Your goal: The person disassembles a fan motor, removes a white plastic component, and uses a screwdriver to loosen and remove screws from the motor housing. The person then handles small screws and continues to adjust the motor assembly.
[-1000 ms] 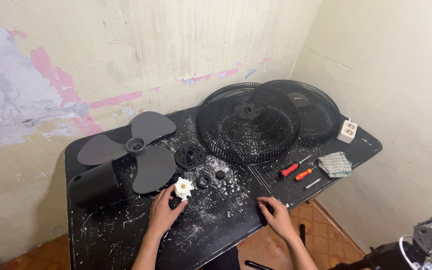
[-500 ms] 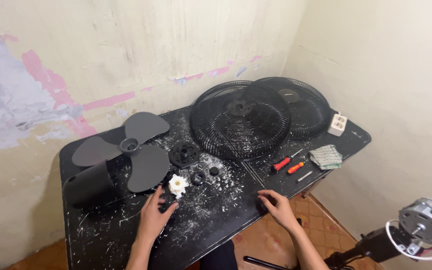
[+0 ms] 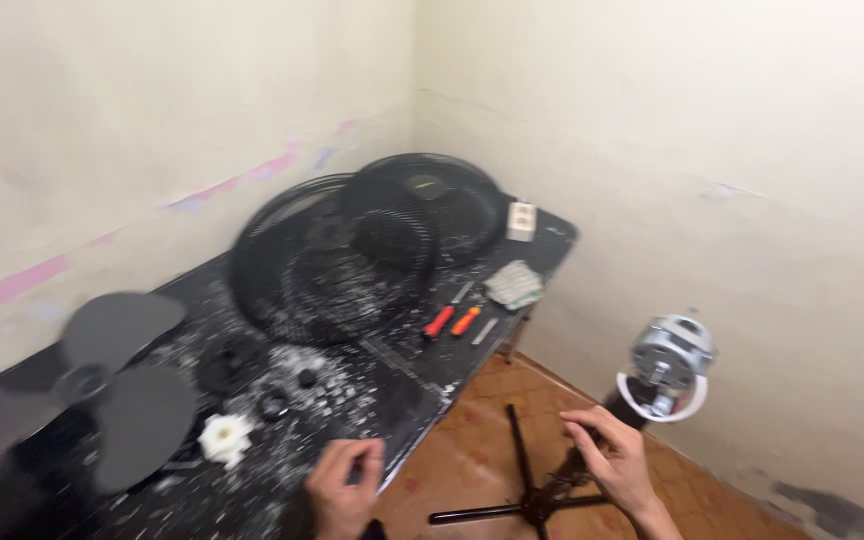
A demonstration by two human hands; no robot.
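My right hand point(image 3: 614, 462) reaches off the table's right side and closes around the black pole of a fan stand point(image 3: 530, 497) that stands on the floor. A silver fan motor point(image 3: 668, 362) with a white collar tops that pole. My left hand point(image 3: 344, 488) rests with curled fingers at the front edge of the black speckled table point(image 3: 407, 385), holding nothing. A small white toothed plastic part point(image 3: 225, 438) lies on the table just left of that hand. The grey three-blade fan propeller point(image 3: 124, 402) lies further left.
Two black wire fan grilles point(image 3: 337, 255) lean at the back of the table. Two orange-handled screwdrivers point(image 3: 452, 321), a folded cloth point(image 3: 514, 284) and a white socket block point(image 3: 521, 220) lie at the right end. Small black round parts point(image 3: 272, 403) sit mid-table. Walls close in behind and right.
The view has swung right toward the floor beside the table. My right hand left the table and took hold of the fan stand's pole. My left hand drew back from the white part.
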